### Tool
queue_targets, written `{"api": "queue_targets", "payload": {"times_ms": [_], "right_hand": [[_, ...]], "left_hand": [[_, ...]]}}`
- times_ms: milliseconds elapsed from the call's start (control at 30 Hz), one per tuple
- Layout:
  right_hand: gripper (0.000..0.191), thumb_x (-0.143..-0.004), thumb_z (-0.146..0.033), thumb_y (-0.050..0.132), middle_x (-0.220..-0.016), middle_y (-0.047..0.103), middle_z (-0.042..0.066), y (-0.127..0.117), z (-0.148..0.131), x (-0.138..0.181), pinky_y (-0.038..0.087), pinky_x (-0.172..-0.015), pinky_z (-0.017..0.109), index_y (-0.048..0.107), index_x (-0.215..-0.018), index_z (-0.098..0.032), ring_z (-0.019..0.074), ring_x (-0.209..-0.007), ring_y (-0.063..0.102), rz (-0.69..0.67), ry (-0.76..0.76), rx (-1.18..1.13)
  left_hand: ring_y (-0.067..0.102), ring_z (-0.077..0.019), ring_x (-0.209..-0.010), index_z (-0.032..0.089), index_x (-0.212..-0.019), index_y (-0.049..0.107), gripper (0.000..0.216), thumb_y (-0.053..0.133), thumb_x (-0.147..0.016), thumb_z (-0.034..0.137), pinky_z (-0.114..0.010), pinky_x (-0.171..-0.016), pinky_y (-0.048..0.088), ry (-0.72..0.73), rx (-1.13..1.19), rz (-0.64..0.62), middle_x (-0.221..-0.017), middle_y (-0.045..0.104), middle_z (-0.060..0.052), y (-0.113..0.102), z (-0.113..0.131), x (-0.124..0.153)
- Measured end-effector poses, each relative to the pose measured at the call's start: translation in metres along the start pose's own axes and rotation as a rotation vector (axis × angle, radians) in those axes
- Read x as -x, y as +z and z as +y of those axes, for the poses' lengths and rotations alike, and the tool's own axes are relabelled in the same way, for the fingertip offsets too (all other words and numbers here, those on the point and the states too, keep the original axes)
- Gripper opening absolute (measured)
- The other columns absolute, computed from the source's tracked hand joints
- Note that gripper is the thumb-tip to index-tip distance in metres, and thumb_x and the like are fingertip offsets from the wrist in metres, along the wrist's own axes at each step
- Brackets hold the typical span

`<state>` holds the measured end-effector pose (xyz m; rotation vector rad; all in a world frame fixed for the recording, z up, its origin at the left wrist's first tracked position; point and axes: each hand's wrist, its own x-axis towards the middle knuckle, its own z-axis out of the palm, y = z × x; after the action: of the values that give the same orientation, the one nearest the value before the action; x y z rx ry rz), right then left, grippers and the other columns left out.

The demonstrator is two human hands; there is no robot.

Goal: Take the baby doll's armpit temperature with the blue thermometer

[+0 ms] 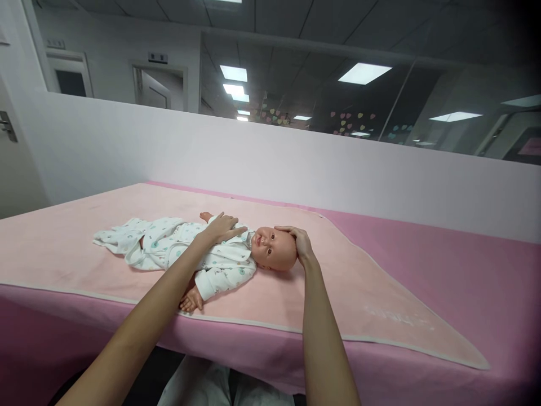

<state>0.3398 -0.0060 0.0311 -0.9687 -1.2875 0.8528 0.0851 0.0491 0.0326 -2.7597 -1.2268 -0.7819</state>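
Note:
A baby doll [274, 248] lies on its back across a peach blanket [359, 293], head to the right and feet to the left. It wears a white patterned outfit [228, 262] with long sleeves and legs. My left hand [224, 228] rests flat on the doll's chest, fingers stretched out. Against the crown of the doll's head, my right hand [299, 242] is cupped with its fingers extended along the far side. One doll hand [193, 299] lies near the blanket's front edge; the other [205, 216] shows beyond my left hand.
A pink cover [422, 254] lies under the blanket on the table. Behind it stands a low white wall [253, 152] with a glass pane [296, 73] above. A door with a handle [8, 127] is at the far left. My legs [198, 383] are below the front edge.

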Motion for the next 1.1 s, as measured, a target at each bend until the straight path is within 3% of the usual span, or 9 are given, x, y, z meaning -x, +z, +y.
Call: {"api": "queue_targets", "payload": {"times_ms": [167,267,400,500,633,867,1033,1100], "right_hand": [[0.028,-0.057,-0.022,0.044,-0.083,0.07,0.002,0.001,-0.002,0.0,0.038,-0.09,0.036,0.071,-0.065,-0.02,0.0251,-0.098,0.055,-0.002,-0.013,0.037],[0.03,-0.057,-0.021,0.043,-0.083,0.069,0.002,0.001,-0.002,0.0,0.039,-0.089,0.035,0.071,-0.066,-0.02,0.0248,-0.098,0.055,-0.013,-0.026,0.059],[0.036,-0.057,-0.019,0.043,-0.097,0.067,0.002,0.0,0.001,-0.003,0.039,-0.09,0.037,0.07,-0.08,-0.021,0.0255,-0.102,0.054,-0.014,-0.021,0.018],[0.041,-0.059,-0.018,0.045,-0.113,0.061,-0.001,-0.002,0.003,-0.003,0.035,-0.095,0.037,0.067,-0.093,-0.024,0.0244,-0.112,0.048,-0.002,-0.025,-0.017],[0.032,-0.062,-0.022,0.044,-0.1,0.066,0.002,-0.002,-0.001,0.0,0.036,-0.094,0.035,0.071,-0.08,-0.021,0.0223,-0.106,0.052,-0.08,-0.022,0.072],[0.025,-0.065,-0.028,0.046,-0.091,0.068,0.004,0.006,-0.014,0.004,0.039,-0.091,0.035,0.069,-0.067,-0.019,0.0209,-0.096,0.057,-0.086,-0.08,0.171],[0.034,-0.069,-0.037,0.055,-0.121,0.055,0.001,0.007,-0.01,0.004,0.034,-0.097,0.033,0.062,-0.101,-0.025,0.0182,-0.113,0.047,-0.012,-0.072,0.184],[0.039,-0.068,-0.038,0.058,-0.124,0.053,0.0,0.008,-0.01,0.006,0.032,-0.099,0.033,0.06,-0.106,-0.027,0.0177,-0.117,0.044,0.0,-0.069,0.167]], "left_hand": [[0.058,-0.0228,-0.077,0.018,-0.078,0.053,0.05,0.026,-0.082,0.06,-0.039,-0.096,0.025,0.011,0.035,-0.017,-0.07,0.062,-0.004,0.001,-0.001,0.001],[0.059,-0.0242,-0.078,0.018,-0.089,0.056,0.053,0.027,-0.081,0.061,-0.037,-0.096,0.026,-0.022,0.025,-0.032,-0.065,0.063,-0.003,0.001,-0.001,0.003],[0.055,-0.0286,-0.095,0.019,-0.112,0.052,0.061,0.029,-0.079,0.063,-0.036,-0.086,0.032,-0.074,0.059,-0.041,-0.09,0.066,-0.007,0.0,0.001,0.003],[0.056,-0.0276,-0.092,0.019,-0.102,0.06,0.059,0.027,-0.079,0.063,-0.034,-0.081,0.034,-0.059,0.067,-0.058,-0.092,0.066,-0.008,0.0,0.001,0.002],[0.057,-0.0252,-0.083,0.016,-0.078,0.064,0.06,0.026,-0.08,0.062,-0.033,-0.078,0.035,-0.059,0.026,-0.038,-0.083,0.065,-0.009,0.001,0.0,0.0],[0.057,-0.0238,-0.083,0.019,-0.083,0.061,0.057,0.026,-0.079,0.063,-0.034,-0.086,0.032,-0.063,0.033,-0.068,-0.083,0.066,-0.006,0.001,0.0,0.0],[0.056,-0.0285,-0.091,0.018,-0.101,0.059,0.061,0.025,-0.079,0.065,-0.035,-0.081,0.034,-0.065,0.042,-0.088,-0.094,0.065,-0.008,0.001,-0.001,0.002],[0.055,-0.0289,-0.097,0.02,-0.11,0.056,0.062,0.025,-0.079,0.064,-0.035,-0.085,0.033,-0.052,0.073,-0.081,-0.104,0.064,-0.008,0.002,-0.002,0.002]]}}
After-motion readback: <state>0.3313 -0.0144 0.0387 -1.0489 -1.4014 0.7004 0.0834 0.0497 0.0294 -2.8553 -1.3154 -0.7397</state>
